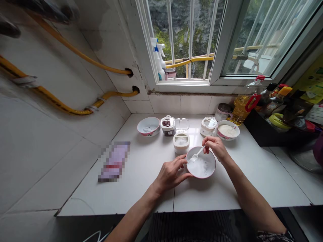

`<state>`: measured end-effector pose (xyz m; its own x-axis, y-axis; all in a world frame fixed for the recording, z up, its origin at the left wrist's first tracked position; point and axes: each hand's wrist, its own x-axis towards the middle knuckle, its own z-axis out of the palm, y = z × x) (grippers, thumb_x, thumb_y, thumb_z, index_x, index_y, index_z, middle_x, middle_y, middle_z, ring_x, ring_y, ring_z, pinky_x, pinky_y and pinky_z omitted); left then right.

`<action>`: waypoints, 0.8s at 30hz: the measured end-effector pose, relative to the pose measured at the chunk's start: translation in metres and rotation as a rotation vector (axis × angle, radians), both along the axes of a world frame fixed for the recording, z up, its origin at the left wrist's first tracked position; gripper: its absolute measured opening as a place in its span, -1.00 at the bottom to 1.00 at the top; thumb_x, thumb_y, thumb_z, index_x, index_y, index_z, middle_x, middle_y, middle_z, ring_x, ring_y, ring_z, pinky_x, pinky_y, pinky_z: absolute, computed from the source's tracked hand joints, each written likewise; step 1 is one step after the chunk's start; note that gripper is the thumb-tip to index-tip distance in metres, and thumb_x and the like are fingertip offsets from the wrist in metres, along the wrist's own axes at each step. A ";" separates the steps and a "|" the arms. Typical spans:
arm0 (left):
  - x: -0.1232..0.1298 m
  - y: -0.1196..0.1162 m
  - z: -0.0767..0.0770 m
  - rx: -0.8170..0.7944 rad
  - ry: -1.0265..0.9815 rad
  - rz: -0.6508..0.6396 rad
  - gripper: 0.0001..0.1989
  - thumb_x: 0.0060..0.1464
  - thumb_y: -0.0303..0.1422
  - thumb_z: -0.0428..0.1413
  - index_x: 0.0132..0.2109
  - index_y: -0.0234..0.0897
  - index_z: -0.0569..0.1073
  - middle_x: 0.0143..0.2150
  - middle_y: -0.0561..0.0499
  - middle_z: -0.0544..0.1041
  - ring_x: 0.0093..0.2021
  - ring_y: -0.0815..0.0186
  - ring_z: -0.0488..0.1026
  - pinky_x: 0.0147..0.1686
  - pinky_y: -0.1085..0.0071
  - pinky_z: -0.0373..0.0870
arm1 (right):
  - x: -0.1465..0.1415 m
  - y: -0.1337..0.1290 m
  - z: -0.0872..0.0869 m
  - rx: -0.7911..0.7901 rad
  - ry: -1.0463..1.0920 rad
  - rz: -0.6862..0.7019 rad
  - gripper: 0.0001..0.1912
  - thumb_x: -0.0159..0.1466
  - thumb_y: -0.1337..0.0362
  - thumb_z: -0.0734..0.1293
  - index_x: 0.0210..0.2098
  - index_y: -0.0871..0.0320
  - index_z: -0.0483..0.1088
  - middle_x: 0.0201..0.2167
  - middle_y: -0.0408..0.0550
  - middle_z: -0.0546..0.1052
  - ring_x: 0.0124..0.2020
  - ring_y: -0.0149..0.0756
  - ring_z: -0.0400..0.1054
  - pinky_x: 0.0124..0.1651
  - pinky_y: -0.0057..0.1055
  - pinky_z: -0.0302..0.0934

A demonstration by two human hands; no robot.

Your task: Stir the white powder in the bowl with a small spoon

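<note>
The small white plastic spoon (198, 154) slants over the round white bowl with a pink rim (201, 177), its long axis running from the handle end, up and to the right, down to the scoop at lower left, above the white granules (203, 167). The right hand (215, 148) has its fingers pinched on the handle. The left hand (174, 172) grips the bowl's left side, fingers at the rim and thumb lower, on the white tiled table (143, 181).
</note>
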<state>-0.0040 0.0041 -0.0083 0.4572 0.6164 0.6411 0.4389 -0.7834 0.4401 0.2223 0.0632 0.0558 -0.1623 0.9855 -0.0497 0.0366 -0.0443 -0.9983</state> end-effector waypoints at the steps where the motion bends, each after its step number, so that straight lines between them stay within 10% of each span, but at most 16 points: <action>1: 0.000 0.000 0.000 0.003 -0.001 -0.002 -0.67 0.24 -0.11 0.17 -0.04 -0.28 0.39 0.05 -0.31 0.58 -0.13 0.14 0.65 -0.35 0.38 0.60 | 0.001 0.001 -0.001 -0.008 0.016 -0.007 -0.90 -0.08 0.28 0.27 -0.60 0.15 0.41 -0.77 -0.15 0.43 -0.69 -0.39 0.23 -0.56 -0.45 0.13; 8: 0.000 0.000 0.000 0.010 0.006 0.016 -0.65 0.26 -0.07 0.12 -0.07 -0.28 0.38 0.02 -0.29 0.59 -0.24 0.19 0.66 -0.40 0.40 0.59 | -0.005 -0.001 -0.002 0.155 0.075 -0.136 -0.86 0.08 0.19 0.32 -0.42 0.14 0.40 -0.59 -0.11 0.52 -0.53 -0.32 0.38 -0.35 -0.35 0.29; 17: 0.001 0.000 0.000 0.021 -0.003 0.021 -0.65 0.26 -0.07 0.12 -0.07 -0.28 0.38 0.03 -0.29 0.58 -0.25 0.20 0.66 -0.39 0.40 0.59 | -0.023 -0.015 -0.006 0.942 -0.554 -0.057 -0.80 0.36 0.40 0.17 -0.20 0.07 0.40 -0.35 -0.08 0.61 -0.33 -0.25 0.48 0.22 -0.02 0.12; 24: 0.001 0.000 0.003 0.023 0.005 0.019 -0.66 0.27 -0.08 0.12 -0.07 -0.29 0.37 0.04 -0.30 0.58 -0.22 0.20 0.66 -0.41 0.42 0.58 | -0.007 -0.017 0.004 0.869 -0.460 -0.164 -0.85 0.30 0.38 0.21 -0.31 0.09 0.40 -0.51 -0.13 0.59 -0.41 -0.23 0.45 0.04 -0.12 0.24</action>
<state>-0.0032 0.0038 -0.0056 0.4491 0.6100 0.6528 0.4556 -0.7849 0.4200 0.2150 0.0459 0.0599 -0.1674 0.7180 0.6756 0.4868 0.6561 -0.5767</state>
